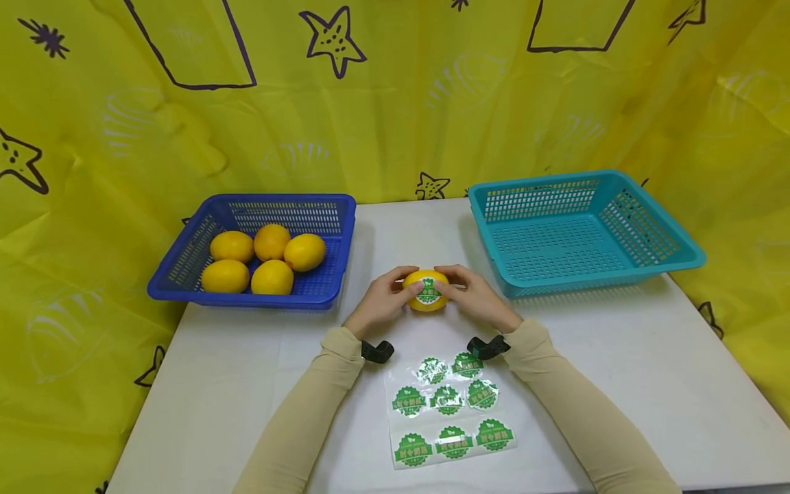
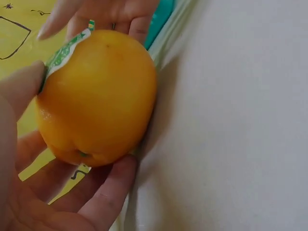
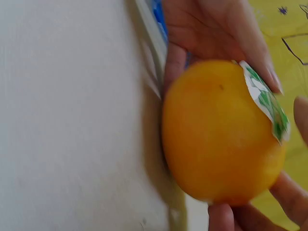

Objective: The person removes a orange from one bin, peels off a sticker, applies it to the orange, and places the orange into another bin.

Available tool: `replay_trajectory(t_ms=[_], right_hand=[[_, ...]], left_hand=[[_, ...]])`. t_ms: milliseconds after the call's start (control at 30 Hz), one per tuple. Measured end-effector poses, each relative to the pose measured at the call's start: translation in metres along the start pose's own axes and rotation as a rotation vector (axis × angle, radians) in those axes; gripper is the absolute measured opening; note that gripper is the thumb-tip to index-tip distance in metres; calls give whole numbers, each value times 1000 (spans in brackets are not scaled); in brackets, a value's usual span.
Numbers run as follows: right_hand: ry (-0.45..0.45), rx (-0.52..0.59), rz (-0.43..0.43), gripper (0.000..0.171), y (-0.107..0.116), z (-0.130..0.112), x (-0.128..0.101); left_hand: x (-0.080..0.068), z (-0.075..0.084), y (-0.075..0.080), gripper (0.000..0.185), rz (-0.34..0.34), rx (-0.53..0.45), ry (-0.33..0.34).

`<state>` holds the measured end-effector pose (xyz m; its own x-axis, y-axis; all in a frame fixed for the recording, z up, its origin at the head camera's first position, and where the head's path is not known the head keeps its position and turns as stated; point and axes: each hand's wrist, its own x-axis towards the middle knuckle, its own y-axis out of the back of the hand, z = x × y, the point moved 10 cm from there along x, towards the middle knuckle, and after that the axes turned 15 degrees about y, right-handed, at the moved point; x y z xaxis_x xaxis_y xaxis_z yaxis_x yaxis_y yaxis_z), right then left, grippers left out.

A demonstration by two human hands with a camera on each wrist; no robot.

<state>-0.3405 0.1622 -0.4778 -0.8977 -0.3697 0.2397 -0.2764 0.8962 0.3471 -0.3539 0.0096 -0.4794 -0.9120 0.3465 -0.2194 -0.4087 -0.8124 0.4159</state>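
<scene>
The white bench (image 1: 617,384) has a blue basket (image 1: 185,288) at its back left corner and a teal basket (image 1: 685,257) at its back right corner. Between the two baskets there is a wide strip of bare bench, and the yellow fruit (image 1: 426,289) sits in that strip, near the middle, well away from the front edge. The blue basket has five more yellow fruits (image 1: 262,259) in it. A sheet of green stickers (image 1: 449,410) lies flat near the front edge, between the two sleeves. There is lots of free bench to the right of the sheet and to the left of it.

Both hands hold the yellow fruit. The left hand (image 1: 382,298) wraps its fingers round the left side — the left wrist view shows the thumb on top and fingers under it. The right hand (image 1: 475,295) curls round the right side, with fingertips pressing on a green sticker (image 1: 428,293) that is on the fruit.

The fruit is a bit longer than it is round. Its long way runs left to right, along the front edge of the bench. The sticker side faces the person. In the right wrist view the sticker's (image 3: 267,103) edge stands a little off the peel — it is not flat all the way.
</scene>
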Motion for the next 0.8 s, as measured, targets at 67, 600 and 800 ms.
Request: replay_trajectory(t_ms=[67, 600, 800], right_hand=[[2, -13, 27, 54, 0, -1, 1], [-40, -40, 121, 45, -4, -6, 7], [-24, -66, 105, 41, -6, -10, 8]], left_hand=[[0, -1, 0, 49, 8, 0, 7], [-1, -3, -1, 45, 4, -31, 12], [-2, -3, -1, 44, 2, -15, -1]])
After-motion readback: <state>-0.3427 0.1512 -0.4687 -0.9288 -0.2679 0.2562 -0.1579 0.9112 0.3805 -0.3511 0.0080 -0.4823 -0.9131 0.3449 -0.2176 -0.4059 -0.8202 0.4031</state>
